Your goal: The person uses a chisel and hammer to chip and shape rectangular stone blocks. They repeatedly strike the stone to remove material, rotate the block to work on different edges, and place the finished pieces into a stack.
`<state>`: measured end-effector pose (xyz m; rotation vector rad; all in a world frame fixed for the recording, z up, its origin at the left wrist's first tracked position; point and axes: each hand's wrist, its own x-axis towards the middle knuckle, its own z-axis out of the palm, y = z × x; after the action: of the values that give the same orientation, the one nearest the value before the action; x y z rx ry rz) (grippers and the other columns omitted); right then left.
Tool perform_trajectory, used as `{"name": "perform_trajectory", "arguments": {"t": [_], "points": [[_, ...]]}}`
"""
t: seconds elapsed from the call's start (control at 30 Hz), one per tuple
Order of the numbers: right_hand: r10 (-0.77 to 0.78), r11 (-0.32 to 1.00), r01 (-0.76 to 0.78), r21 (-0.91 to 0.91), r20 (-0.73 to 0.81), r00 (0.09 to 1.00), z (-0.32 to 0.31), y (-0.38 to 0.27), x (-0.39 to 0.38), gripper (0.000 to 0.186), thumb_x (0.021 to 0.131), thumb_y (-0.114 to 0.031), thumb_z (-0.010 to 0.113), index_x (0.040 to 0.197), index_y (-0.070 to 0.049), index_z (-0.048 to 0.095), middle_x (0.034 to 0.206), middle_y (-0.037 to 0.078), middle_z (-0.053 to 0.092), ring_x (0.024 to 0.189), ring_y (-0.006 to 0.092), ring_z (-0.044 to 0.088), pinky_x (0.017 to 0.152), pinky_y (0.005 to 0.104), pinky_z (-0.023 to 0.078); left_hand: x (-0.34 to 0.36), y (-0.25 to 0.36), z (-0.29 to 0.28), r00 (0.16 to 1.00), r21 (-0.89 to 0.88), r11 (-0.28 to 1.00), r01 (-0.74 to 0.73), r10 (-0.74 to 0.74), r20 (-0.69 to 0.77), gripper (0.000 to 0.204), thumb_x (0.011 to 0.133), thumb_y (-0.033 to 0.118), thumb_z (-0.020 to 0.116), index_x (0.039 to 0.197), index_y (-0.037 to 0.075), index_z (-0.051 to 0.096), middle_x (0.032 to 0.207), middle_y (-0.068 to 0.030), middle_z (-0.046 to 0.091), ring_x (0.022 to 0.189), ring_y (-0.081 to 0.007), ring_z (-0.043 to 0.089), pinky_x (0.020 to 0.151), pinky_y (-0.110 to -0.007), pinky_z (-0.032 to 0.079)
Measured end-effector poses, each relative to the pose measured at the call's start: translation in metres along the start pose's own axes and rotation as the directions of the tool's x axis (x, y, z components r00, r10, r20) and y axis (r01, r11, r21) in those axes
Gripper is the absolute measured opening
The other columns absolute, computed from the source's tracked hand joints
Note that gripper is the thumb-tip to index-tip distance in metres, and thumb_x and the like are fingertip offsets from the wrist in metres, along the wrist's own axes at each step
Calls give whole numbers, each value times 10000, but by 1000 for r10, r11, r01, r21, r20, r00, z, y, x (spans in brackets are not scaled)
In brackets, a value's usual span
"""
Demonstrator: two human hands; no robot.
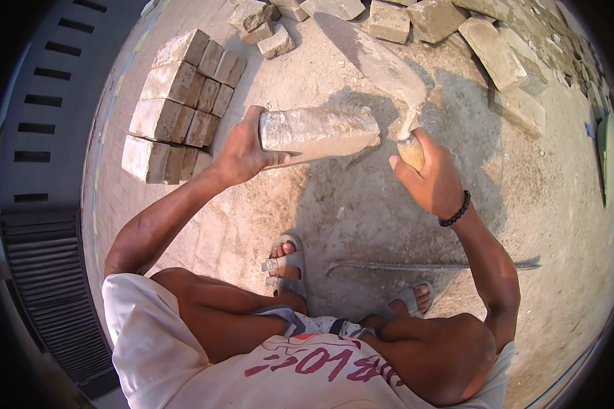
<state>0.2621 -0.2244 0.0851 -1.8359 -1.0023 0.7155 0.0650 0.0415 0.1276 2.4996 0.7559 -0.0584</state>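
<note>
My left hand [242, 151] grips one end of a pale, mortar-dusted brick [320, 134], thumb on the near side and fingers round the far side. The brick is held lengthwise across the middle of the view, above the ground. In my right hand [433, 174] is the wooden handle [411, 151] of a trowel, my fingers wrapped round it. The trowel's broad, dusty metal blade [375, 61] points away and to the left, beyond the brick's right end. Brick and trowel are apart.
A neat stack of bricks [167, 119] stands at the left. Loose bricks [494, 54] lie scattered along the far side and far right. A thin metal bar [430, 266] rests on the dusty ground near my sandaled feet. A slotted grey wall [44, 136] runs along the left.
</note>
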Motion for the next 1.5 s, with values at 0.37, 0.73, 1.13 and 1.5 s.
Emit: {"name": "perform_trajectory", "arguments": {"t": [0.37,0.73,1.13,1.5], "points": [[-64,998,64,-1,-15,998,21,33,-3,447,902,-302,639,1164,46,537,955,244,668,900,375,673,774,430,504,5,11,0,999,-24,1000,-20,20,27,902,625,321,937,1273,-51,432,1066,-222,618,1039,-326,618,919,-398,472],[-318,939,344,4,-366,874,28,26,-35,425,930,-296,636,1146,42,494,827,233,648,770,349,665,698,418,510,3,23,0,1000,-23,1000,-3,3,13,864,636,330,932,1239,-48,441,1035,-235,627,1017,-339,630,892,-402,483],[41,967,-36,-253,12,999,48,52,-12,393,925,-246,647,1143,49,505,818,209,656,758,330,684,659,402,511,-2,18,4,998,4,999,-51,52,-36,782,644,302,934,1153,-29,441,978,-245,636,968,-365,648,841,-426,490],[-15,996,12,-89,-33,999,27,12,-17,379,912,-276,643,1109,24,520,795,226,652,752,412,668,675,449,506,-2,23,4,999,18,999,-35,35,-38,783,647,300,933,1143,-40,431,970,-260,629,961,-380,648,830,-429,498]]}}
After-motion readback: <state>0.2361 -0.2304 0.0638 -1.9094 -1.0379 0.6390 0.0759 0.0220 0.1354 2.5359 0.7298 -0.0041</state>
